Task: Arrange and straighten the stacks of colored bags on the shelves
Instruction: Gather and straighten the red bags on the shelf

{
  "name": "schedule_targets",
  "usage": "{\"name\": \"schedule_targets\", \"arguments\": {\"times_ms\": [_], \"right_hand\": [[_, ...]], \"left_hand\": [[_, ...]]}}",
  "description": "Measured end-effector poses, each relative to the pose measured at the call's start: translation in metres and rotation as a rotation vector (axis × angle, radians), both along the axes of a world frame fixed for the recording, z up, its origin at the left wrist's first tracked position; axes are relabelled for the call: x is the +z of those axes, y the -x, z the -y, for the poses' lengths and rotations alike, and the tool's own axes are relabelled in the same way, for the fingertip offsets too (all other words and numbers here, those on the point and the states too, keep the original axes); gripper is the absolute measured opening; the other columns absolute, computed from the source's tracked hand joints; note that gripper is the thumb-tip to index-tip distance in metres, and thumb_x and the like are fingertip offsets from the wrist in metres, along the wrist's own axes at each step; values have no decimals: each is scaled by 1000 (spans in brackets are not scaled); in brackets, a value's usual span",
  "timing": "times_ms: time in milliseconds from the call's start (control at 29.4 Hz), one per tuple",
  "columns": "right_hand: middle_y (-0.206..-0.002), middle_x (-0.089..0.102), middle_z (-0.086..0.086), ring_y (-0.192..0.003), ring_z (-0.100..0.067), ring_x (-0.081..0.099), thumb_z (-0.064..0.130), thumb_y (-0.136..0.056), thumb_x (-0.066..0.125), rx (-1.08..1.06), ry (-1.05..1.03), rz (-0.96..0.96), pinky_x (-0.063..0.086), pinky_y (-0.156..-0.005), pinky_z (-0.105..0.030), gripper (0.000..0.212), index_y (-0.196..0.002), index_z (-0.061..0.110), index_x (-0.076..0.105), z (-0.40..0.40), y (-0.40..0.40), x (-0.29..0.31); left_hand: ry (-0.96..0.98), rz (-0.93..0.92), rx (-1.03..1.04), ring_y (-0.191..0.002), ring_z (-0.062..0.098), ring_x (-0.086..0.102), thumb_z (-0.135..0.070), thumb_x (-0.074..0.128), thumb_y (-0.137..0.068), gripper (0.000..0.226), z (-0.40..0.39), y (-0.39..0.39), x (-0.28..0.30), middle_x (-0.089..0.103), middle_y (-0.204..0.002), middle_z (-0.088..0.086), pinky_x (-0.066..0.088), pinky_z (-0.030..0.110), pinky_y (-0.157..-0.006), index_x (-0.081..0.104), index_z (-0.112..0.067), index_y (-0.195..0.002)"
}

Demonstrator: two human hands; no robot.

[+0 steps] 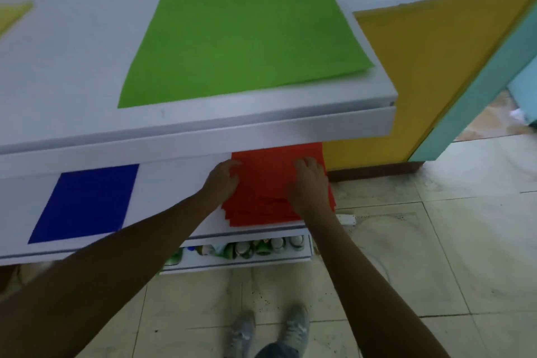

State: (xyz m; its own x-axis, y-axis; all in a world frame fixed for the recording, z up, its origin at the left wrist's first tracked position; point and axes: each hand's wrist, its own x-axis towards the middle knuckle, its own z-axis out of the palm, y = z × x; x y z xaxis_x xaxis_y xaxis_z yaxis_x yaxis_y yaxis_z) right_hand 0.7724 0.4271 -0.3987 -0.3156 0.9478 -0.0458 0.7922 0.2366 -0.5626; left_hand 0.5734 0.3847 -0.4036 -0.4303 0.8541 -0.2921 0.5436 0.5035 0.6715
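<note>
A stack of red bags [267, 177] lies at the right end of the middle shelf [171, 180], its lower sheets fanned out unevenly at the front left corner. My left hand [222, 179] rests on the stack's left edge with fingers curled on the top sheets. My right hand [309, 180] presses on the stack's right side, fingers bent. A blue stack of bags [84, 202] lies further left on the same shelf. A green bag [244, 35] with a cut-out handle lies flat on the top shelf [87, 46].
A yellow bag [14, 14] shows at the top shelf's far left. Bottles [261, 247] stand on the lowest shelf. A yellow and teal wall [421, 73] is to the right, with a white power strip [347, 219] on the tiled floor. My shoes [270, 331] stand below.
</note>
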Motion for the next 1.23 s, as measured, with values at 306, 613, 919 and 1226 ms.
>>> {"name": "schedule_targets", "arguments": {"times_ms": [306,613,919,1226], "right_hand": [[-124,59,1,-113,-11,53,15,-91,55,418,90,-278,33,-91,-13,33,-124,17,57,88,95,104],[-112,59,19,-105,6,52,17,-94,55,889,88,-428,40,-89,-7,27,-118,27,59,237,263,208],[-103,62,17,-94,4,59,20,-95,51,989,73,-475,49,-79,-15,24,-117,29,56,314,408,288],[-89,62,14,-71,-10,63,32,-93,52,879,-63,-441,52,-73,-32,29,-122,30,54,300,553,333]], "left_hand": [[-353,182,253,-114,19,53,2,49,-93,31,125,71,79,57,-122,1,45,31,-98,59,-20,-112],[-578,-111,450,-113,0,51,-5,46,-96,36,345,231,162,54,-121,-20,46,24,-91,59,-36,-109],[-781,-160,619,-97,3,61,-8,45,-96,30,472,352,242,66,-101,-10,50,27,-78,65,-28,-105],[-1059,-294,529,-73,23,60,0,39,-98,28,502,472,336,66,-90,3,51,30,-65,64,-12,-98]]}}
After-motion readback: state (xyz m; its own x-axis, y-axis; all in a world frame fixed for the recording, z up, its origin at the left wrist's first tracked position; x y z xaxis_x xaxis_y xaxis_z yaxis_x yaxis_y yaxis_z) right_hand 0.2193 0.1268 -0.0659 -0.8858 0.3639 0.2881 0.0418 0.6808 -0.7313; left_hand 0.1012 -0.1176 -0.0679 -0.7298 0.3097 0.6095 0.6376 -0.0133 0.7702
